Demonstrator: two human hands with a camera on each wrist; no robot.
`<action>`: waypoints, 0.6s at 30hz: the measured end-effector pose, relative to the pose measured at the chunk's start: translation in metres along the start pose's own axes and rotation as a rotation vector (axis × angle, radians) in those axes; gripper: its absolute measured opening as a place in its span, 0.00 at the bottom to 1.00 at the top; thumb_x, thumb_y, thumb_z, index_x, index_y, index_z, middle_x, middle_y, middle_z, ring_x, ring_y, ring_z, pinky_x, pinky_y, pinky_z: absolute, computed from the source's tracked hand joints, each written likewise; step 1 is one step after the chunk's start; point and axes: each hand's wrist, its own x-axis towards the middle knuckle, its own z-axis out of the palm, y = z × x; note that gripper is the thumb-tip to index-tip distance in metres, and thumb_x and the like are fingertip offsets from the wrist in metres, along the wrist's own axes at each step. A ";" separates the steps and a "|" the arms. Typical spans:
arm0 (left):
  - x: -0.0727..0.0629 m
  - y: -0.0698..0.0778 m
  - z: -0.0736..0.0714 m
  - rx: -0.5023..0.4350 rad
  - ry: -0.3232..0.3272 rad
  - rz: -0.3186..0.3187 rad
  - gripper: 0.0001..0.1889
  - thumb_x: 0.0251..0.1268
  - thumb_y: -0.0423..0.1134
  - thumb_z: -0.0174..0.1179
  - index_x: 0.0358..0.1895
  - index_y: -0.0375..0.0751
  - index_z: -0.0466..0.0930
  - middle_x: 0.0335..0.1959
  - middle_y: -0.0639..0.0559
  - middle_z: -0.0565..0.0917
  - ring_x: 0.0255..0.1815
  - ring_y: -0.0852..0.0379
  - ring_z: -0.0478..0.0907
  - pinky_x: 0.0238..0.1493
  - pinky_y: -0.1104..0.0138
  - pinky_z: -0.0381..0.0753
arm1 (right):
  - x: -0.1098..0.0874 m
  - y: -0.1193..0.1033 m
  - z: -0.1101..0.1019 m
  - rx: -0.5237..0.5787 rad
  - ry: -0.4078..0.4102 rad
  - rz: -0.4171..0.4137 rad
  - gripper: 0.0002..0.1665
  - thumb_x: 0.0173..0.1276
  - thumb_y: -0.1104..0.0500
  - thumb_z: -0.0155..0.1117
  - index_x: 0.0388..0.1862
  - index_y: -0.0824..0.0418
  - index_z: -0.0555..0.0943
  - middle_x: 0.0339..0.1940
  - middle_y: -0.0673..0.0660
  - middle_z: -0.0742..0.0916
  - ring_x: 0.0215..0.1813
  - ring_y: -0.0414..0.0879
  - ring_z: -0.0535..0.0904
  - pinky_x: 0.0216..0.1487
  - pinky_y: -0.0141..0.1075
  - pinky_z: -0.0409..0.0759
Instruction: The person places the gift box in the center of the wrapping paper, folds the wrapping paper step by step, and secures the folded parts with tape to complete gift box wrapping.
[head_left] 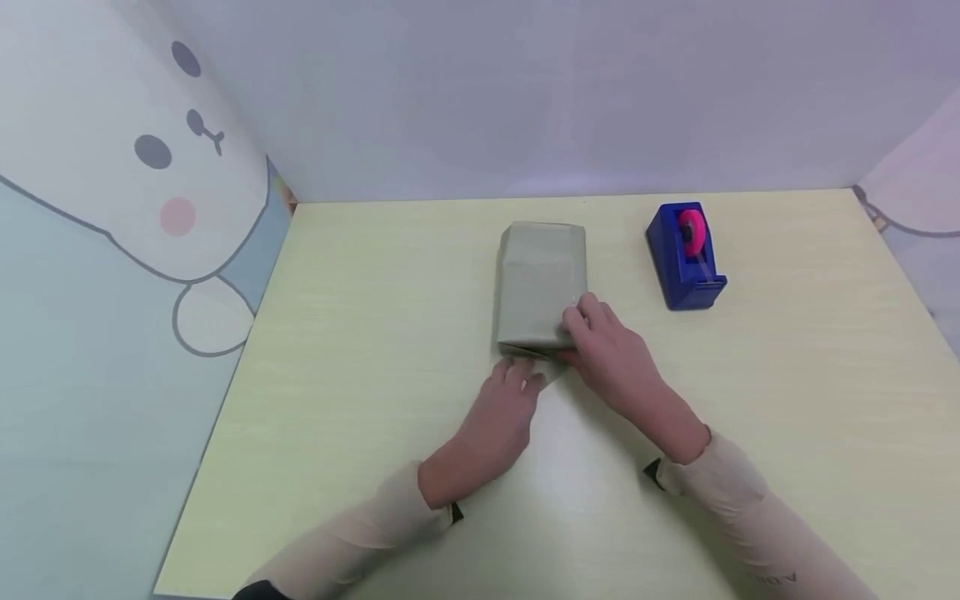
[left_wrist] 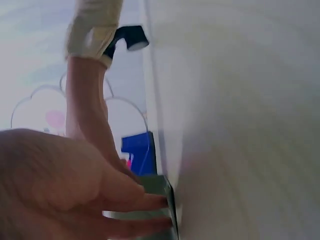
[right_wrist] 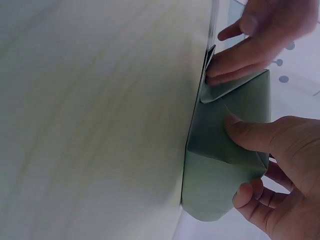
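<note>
A box wrapped in grey-green paper lies on the table, its near end turned towards me. My right hand grips the near right corner of the box; in the right wrist view its thumb presses the end face and its other fingers bend round the edge. At the near left, my left hand touches the end with nearly straight fingers. They rest on a folded paper flap low on that end, close to the tabletop. The underside of the box is hidden.
A blue tape dispenser with a pink-cored roll stands right of the box, towards the back. The pale yellow table meets a plain wall behind. A cartoon-printed wall borders its left side.
</note>
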 end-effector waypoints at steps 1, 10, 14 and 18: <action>0.002 -0.005 -0.002 -0.075 0.011 -0.014 0.16 0.66 0.33 0.67 0.56 0.40 0.84 0.59 0.45 0.82 0.56 0.47 0.82 0.50 0.63 0.86 | 0.000 0.000 0.000 -0.001 0.000 0.000 0.25 0.62 0.61 0.80 0.45 0.63 0.70 0.40 0.58 0.70 0.42 0.54 0.73 0.23 0.42 0.76; 0.020 -0.071 -0.007 -0.242 0.336 0.112 0.11 0.67 0.33 0.70 0.50 0.44 0.84 0.47 0.51 0.84 0.45 0.51 0.81 0.42 0.62 0.79 | 0.002 -0.002 -0.002 -0.011 -0.012 0.003 0.25 0.64 0.59 0.79 0.45 0.63 0.70 0.40 0.58 0.70 0.43 0.54 0.74 0.23 0.42 0.77; 0.036 -0.093 -0.008 -0.216 0.272 0.209 0.16 0.64 0.38 0.74 0.53 0.44 0.82 0.52 0.50 0.81 0.49 0.50 0.78 0.44 0.62 0.79 | 0.002 -0.002 -0.004 -0.013 -0.025 0.011 0.25 0.64 0.59 0.79 0.46 0.64 0.70 0.40 0.58 0.70 0.43 0.54 0.74 0.23 0.41 0.77; 0.048 -0.105 -0.009 -0.223 0.220 0.313 0.16 0.64 0.39 0.74 0.50 0.43 0.80 0.51 0.51 0.81 0.50 0.50 0.77 0.45 0.62 0.77 | 0.002 -0.002 -0.005 -0.004 -0.035 0.012 0.25 0.64 0.59 0.78 0.46 0.63 0.70 0.41 0.58 0.69 0.43 0.54 0.74 0.23 0.40 0.76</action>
